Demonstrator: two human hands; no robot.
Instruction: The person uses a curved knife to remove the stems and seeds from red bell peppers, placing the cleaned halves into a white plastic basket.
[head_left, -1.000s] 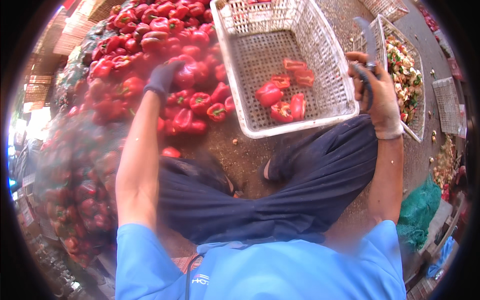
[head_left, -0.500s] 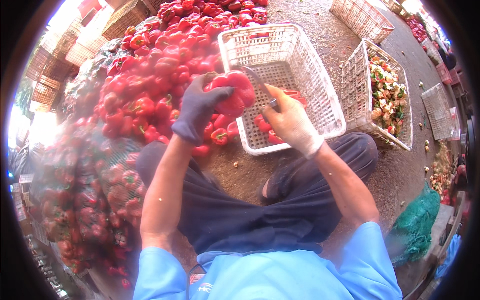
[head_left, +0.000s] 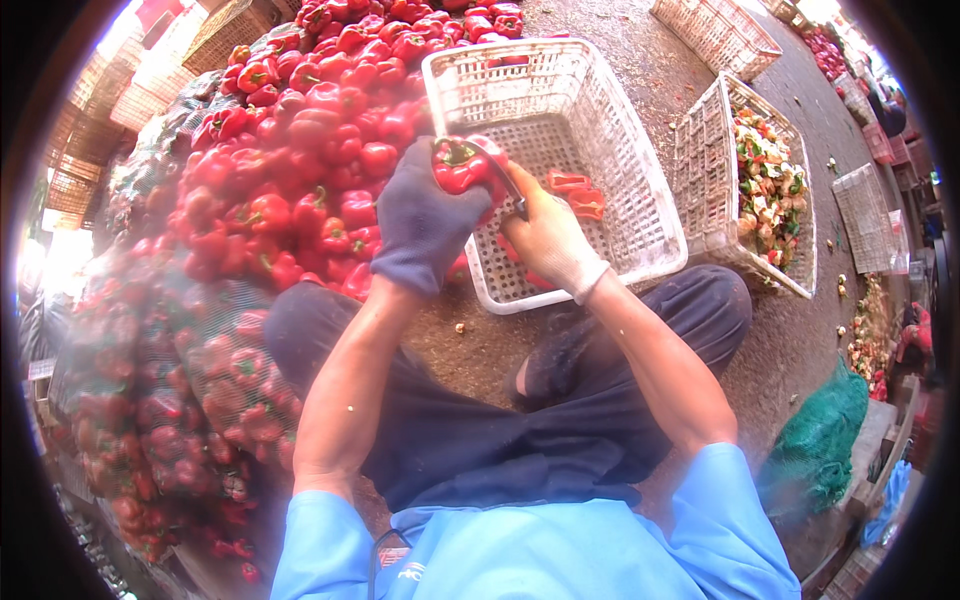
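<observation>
My left hand (head_left: 428, 215), in a dark glove, is closed round a red bell pepper (head_left: 462, 168) whose green stem end faces up. In a pale glove, my right hand (head_left: 548, 232) grips a knife (head_left: 517, 195) by its dark handle. The knife's curved blade lies against the pepper, around its top by the stem; how deep it sits I cannot tell. Both hands are over the near left part of a white plastic crate (head_left: 640, 165). Inside that crate lie a few cut red pepper pieces (head_left: 580, 195), partly hidden by my right hand.
A big heap of red peppers (head_left: 300, 150) spreads at the left, beside filled mesh sacks (head_left: 170, 380). Right of the white crate stands a second crate (head_left: 708, 180) holding cut-off pepper cores (head_left: 768, 190). A green net sack (head_left: 820, 435) lies at the lower right. More crates (head_left: 715, 35) stand farther back.
The pepper has been turned so its stem end shows on top. The knife blade has come onto it, and my hands have moved closer together.
</observation>
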